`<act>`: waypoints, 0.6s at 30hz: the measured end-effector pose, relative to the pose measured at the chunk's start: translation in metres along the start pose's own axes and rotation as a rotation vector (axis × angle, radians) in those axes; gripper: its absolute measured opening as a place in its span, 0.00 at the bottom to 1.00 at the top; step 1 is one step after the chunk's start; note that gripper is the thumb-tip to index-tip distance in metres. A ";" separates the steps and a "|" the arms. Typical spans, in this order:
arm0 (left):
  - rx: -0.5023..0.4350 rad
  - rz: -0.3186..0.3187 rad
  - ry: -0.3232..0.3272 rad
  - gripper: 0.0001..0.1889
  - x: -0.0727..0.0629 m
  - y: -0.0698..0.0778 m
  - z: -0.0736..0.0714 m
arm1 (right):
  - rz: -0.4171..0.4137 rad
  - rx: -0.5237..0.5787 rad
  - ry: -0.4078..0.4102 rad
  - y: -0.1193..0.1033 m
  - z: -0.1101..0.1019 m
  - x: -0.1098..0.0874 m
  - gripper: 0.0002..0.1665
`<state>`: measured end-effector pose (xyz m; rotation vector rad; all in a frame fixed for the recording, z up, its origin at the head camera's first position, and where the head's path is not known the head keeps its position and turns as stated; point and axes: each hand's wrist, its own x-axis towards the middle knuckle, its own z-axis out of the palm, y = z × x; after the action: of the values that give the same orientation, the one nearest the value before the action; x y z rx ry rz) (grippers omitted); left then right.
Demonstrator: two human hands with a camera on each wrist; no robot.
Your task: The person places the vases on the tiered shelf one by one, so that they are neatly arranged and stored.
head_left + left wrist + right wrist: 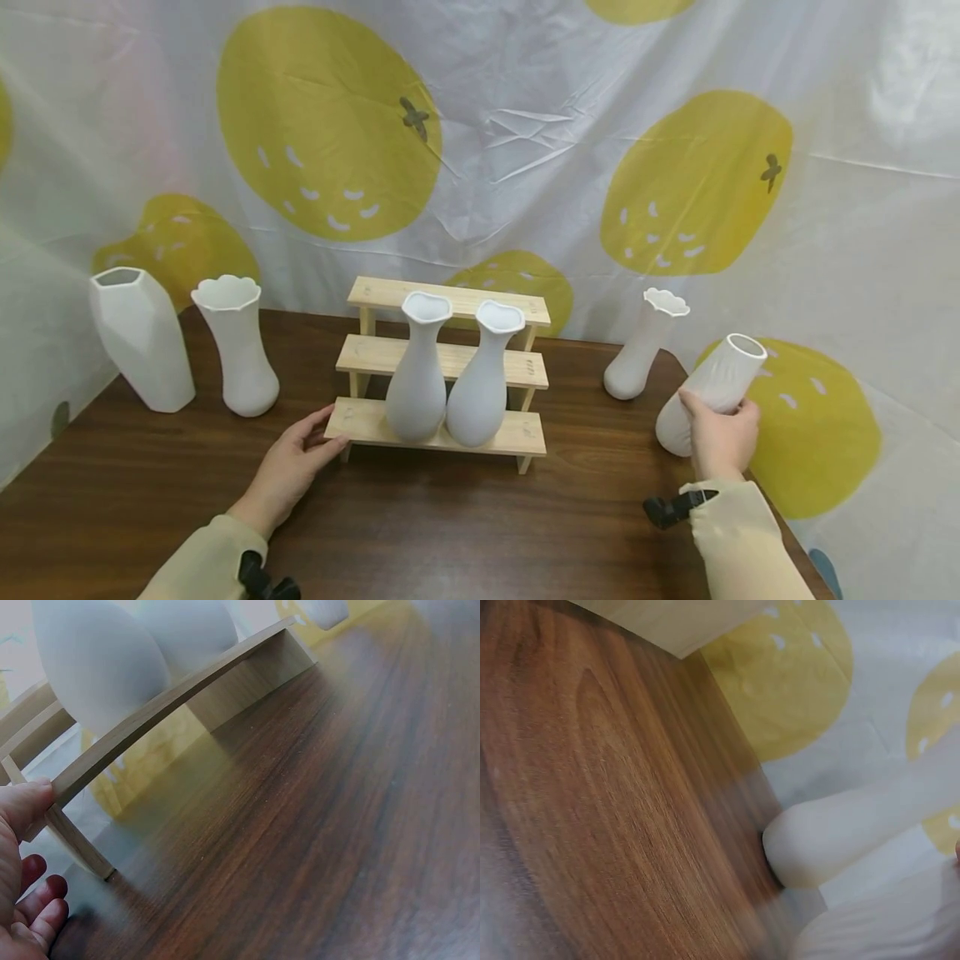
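Gripping a white, ribbed, ceramic-looking cylindrical vase (720,371) round its body with the right hand (723,442), near the right edge of the brown wooden table (600,517), likely against toppling; pointing mouth-up, long axis tilted rightward. Pinching a pale wooden three-step stand (455,357) at its lowest board's left end with the left hand (288,471), apparently for steadiness.

The long sleeves (746,546) are pale cream and lightly creased. A chunky black device (667,510) sits at each cuff (242,531). Left hand (291,468) and right hand (722,435) are bare.
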<state>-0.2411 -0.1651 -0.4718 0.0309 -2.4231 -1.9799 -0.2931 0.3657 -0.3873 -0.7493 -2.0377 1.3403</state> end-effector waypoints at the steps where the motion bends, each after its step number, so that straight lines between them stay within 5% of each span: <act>1: -0.001 0.003 -0.001 0.38 0.000 0.000 0.000 | -0.005 0.000 0.001 0.000 0.000 -0.001 0.52; 18: 0.002 0.007 -0.002 0.39 -0.001 0.000 0.000 | -0.096 -0.011 -0.133 -0.034 -0.006 -0.031 0.50</act>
<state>-0.2403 -0.1647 -0.4715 0.0206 -2.4234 -1.9761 -0.2723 0.3352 -0.3583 -0.5723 -2.1569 1.3574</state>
